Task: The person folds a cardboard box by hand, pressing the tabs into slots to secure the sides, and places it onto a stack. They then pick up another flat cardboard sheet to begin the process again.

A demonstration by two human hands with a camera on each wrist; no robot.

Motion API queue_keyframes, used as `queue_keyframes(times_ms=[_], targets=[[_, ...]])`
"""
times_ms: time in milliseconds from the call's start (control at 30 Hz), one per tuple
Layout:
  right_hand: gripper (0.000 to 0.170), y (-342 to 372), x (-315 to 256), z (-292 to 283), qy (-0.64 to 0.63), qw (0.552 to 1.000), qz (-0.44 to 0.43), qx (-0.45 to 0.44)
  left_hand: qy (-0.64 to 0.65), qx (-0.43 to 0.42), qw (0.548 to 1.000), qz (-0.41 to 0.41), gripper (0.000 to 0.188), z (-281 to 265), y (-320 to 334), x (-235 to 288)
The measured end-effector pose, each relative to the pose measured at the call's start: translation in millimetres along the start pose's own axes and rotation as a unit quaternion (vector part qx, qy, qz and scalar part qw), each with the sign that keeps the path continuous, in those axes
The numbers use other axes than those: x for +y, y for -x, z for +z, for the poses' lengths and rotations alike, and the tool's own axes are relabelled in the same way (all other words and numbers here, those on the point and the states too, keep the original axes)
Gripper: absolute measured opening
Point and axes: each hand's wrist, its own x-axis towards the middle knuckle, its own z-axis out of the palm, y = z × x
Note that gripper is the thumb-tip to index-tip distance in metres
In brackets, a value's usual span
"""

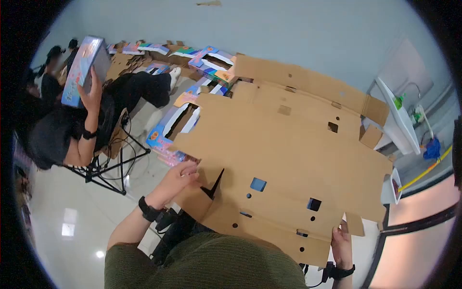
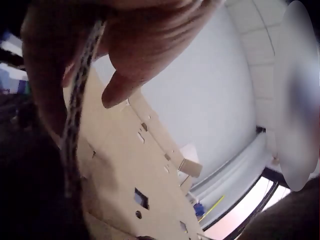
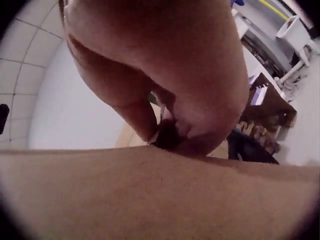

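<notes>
A large flattened cardboard sheet (image 1: 288, 149) with small square and round cutouts spreads out in front of me, its side flaps partly raised. My left hand (image 1: 174, 185) grips its left edge by a flap. In the left wrist view the sheet's corrugated edge (image 2: 77, 112) runs between the thumb and the fingers. Low on the right, my right hand (image 1: 341, 245) holds the near right edge beside a small upturned flap (image 1: 354, 224). The right wrist view has that hand's fingers (image 3: 135, 120) bent over the cardboard edge (image 3: 150, 195), with the fingertips partly hidden.
Printed boxes with torn openings (image 1: 179, 123) lie on the floor left of the sheet. A seated person (image 1: 91, 130) at the left holds up a printed box (image 1: 85, 70), near black stool legs (image 1: 120, 178). At the right stand a white sink (image 1: 397, 115) and a yellow pole (image 1: 426, 168).
</notes>
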Motion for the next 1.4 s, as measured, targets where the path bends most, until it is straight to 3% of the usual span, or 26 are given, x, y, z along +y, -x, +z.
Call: queue_keyframes(times_ms=[133, 233, 267, 367, 467, 567, 767, 867, 1000, 1067, 1167, 1267, 1367, 1400], targets=[[0.042, -23.2, -39.0, 9.4, -0.036, 0.996, -0.079, 0.008, 0.136, -0.028, 0.989, 0.057, 0.052, 15.1, -12.7, 41.7], [0.043, -48.1, -62.7, 11.8, -0.032, 0.996, -0.078, 0.000, 0.000, 0.006, 0.996, 0.088, 0.043, 18.6, -31.9, 36.3], [0.044, -57.2, -69.2, 11.0, -0.026, 0.997, -0.066, -0.007, 0.064, -0.019, 0.996, 0.057, 0.038, 22.5, -37.2, 37.0], [0.046, -90.2, -84.0, 4.0, -0.022, 0.998, -0.047, -0.031, 0.049, 0.000, 0.999, 0.011, 0.037, 23.9, -63.8, 31.3], [0.047, -134.6, -89.7, 1.5, -0.026, 0.996, -0.070, -0.053, 0.078, 0.031, 0.992, 0.092, 0.032, 22.8, -94.6, 25.0], [0.047, -183.4, -101.6, 4.1, -0.009, 0.996, -0.060, -0.069, 0.038, 0.054, 0.993, 0.099, 0.028, 21.3, -126.2, 48.4], [0.045, -283.3, -109.4, 20.0, 0.004, 0.994, -0.061, -0.095, 0.128, 0.121, 0.966, 0.189, 0.020, 21.4, -207.6, 71.7], [0.045, -338.4, -107.8, 23.8, 0.009, 0.992, -0.062, -0.110, -0.031, 0.180, 0.940, 0.289, 0.022, 10.4, -273.1, 45.2], [0.046, -387.0, -104.5, 36.2, 0.014, 0.991, -0.042, -0.123, 0.005, 0.183, 0.957, 0.225, 0.025, 10.5, -299.4, 52.9], [0.047, -407.1, -99.4, 43.4, 0.005, 0.993, -0.037, -0.116, -0.014, 0.198, 0.954, 0.225, 0.025, 10.7, -315.7, 46.5], [0.048, -438.3, -84.0, 39.9, 0.006, 0.992, -0.039, -0.123, -0.132, 0.250, 0.915, 0.287, 0.028, 17.5, -342.1, 28.2], [0.049, -455.9, -76.3, 42.5, 0.005, 0.991, -0.040, -0.124, -0.144, 0.258, 0.926, 0.234, 0.033, 36.8, -347.7, 37.4], [0.046, -468.4, -66.0, 37.1, -0.005, 0.989, -0.039, -0.139, -0.221, 0.247, 0.937, 0.111, 0.038, 48.4, -359.5, 36.8], [0.045, -471.0, -61.7, 37.0, -0.009, 0.988, -0.041, -0.146, -0.213, 0.244, 0.940, 0.111, 0.039, 49.6, -361.9, 32.9]])
